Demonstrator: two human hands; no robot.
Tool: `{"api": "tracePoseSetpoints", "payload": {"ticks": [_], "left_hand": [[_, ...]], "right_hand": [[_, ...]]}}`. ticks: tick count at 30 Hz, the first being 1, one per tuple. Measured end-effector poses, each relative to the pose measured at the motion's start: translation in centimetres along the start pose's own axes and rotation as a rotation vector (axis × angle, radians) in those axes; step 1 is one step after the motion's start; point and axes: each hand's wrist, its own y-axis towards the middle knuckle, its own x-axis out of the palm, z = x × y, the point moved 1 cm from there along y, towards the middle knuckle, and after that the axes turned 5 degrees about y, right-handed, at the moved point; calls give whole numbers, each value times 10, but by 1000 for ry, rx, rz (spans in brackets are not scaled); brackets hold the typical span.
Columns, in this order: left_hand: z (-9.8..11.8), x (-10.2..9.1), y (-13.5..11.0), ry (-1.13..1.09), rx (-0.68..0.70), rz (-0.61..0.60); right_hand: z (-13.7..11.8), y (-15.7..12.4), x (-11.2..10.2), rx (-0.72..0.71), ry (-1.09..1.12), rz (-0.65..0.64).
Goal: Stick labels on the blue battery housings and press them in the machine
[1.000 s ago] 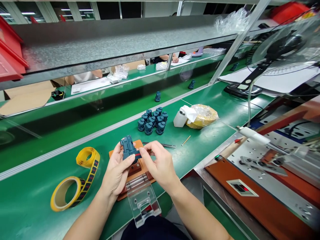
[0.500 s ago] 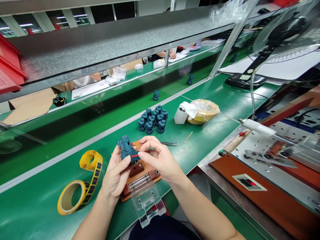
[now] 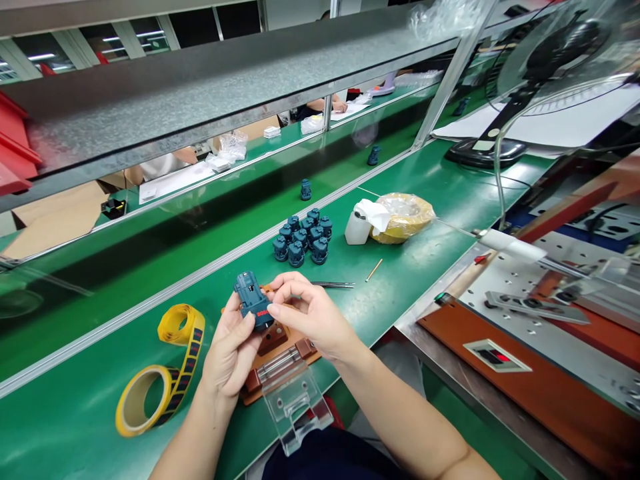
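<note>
My left hand [image 3: 231, 347] grips a small dark blue plastic part [image 3: 251, 299] with a red label, held just above an orange-brown fixture [image 3: 280, 352] at the bench's front edge. My right hand [image 3: 306, 313] pinches the same part from the right, thumb and forefinger pressed on its label side. A clear plastic flap [image 3: 295, 401] hangs off the front of the fixture. Behind my hands, a cluster of several similar blue parts [image 3: 303, 237] stands on the green bench [image 3: 90, 413].
A yellow roll of labels [image 3: 159, 373] lies at the left. Tweezers [image 3: 334, 285], a small stick [image 3: 373, 269], a white bottle [image 3: 358, 227] and a yellow tape roll [image 3: 406, 215] lie behind. A metal machine plate [image 3: 530, 313] and a fan [image 3: 520, 80] stand right. Other people's arms show beyond the shelf.
Both hands have turned the blue part slightly and lifted it a little; my right fingers have shifted onto its label side. The camera view drifted a bit.
</note>
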Motion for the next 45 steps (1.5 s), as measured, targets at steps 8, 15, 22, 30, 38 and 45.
{"api": "tracePoseSetpoints", "payload": {"ticks": [8, 15, 22, 30, 38, 45], "left_hand": [[2, 1, 0, -18, 11, -18], [2, 1, 0, -19, 15, -30], [2, 1, 0, -20, 15, -53], [2, 0, 0, 24, 4, -48], [-1, 3, 1, 44, -19, -31], [-5, 5, 1, 103, 5, 18]], "right_hand": [[-1, 3, 2, 21, 14, 12], [-2, 5, 2, 27, -17, 12], [-4, 6, 1, 27, -68, 14], [-8, 6, 3, 25, -51, 17], [-8, 4, 0, -19, -138, 17], [-4, 3, -2, -32, -188, -6]]}}
